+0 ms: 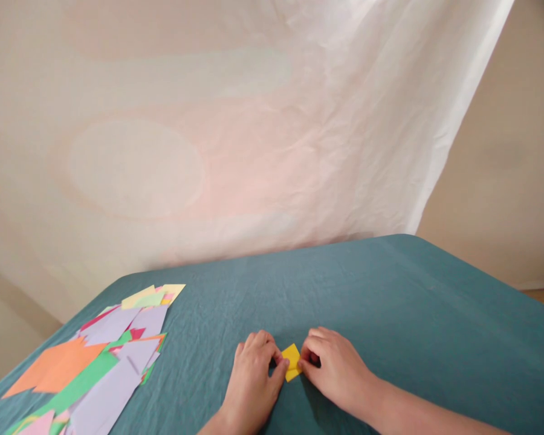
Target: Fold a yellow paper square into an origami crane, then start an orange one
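Between my two hands, low in the middle of the view, is a small piece of yellow paper [292, 357] with a fold line across its lower part. My left hand [256, 377] pinches its left edge between thumb and forefinger. On the opposite side, my right hand [333, 367] grips the right corner the same way, its other fingers curled in. The paper is just above or on the cloth; I cannot tell which.
A teal cloth [236, 302] covers the table. Many loose coloured sheets lie in a heap on the left, among them orange paper [57, 365], lilac paper [106, 396] and cream paper [174, 291]. Behind the table hangs a pale sheet [254, 151].
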`<state>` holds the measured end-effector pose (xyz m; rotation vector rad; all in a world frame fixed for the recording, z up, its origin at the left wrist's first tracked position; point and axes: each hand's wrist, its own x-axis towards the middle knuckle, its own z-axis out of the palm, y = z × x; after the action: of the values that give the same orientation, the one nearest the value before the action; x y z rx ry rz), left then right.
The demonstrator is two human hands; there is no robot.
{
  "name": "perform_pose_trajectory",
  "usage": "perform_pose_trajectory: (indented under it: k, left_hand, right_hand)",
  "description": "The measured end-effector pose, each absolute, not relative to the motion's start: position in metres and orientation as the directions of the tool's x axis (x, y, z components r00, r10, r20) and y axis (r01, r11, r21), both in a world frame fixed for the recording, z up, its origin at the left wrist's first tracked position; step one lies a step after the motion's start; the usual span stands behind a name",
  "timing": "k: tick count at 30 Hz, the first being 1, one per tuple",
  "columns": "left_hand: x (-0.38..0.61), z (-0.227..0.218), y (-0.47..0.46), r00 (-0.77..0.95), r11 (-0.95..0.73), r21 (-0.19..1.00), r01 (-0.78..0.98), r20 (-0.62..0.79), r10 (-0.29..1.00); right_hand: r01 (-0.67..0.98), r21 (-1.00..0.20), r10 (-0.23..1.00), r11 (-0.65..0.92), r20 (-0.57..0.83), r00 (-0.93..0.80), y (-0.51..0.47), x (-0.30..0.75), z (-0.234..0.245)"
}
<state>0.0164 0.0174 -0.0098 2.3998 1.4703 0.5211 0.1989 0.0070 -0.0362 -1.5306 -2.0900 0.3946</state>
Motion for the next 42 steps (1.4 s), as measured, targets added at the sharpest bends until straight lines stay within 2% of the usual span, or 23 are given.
perform_pose_trajectory:
  k: [12,16,22,32,42]
  left_hand:
    - [0.014,-0.01,0.02,0.415,-0.434,0.414,0.8,0.14,0.899]
    - [0.013,-0.012,0.02,0.411,-0.43,0.43,0.794,0.142,0.901]
    - [0.014,-0.012,0.02,0.418,-0.444,0.427,0.788,0.161,0.894]
    - [0.013,-0.012,0.019,0.41,-0.438,0.438,0.785,0.163,0.897]
    - [0.014,-0.012,0.02,0.409,-0.427,0.446,0.787,0.143,0.901]
  right_hand:
    - [0.765,-0.552,0.944,0.33,0.193,-0.268,0.006,0.205,-0.03]
    - [0.698,-0.587,0.911,0.411,0.228,-0.345,0.003,0.212,-0.024]
    - [0.665,-0.439,0.796,0.605,0.315,-0.517,0.0,0.216,-0.023]
    - [0.66,-0.374,0.758,0.652,0.287,-0.586,-0.002,0.22,-0.019]
    - [0.666,-0.189,0.691,0.722,0.24,-0.681,-0.005,0.221,-0.02]
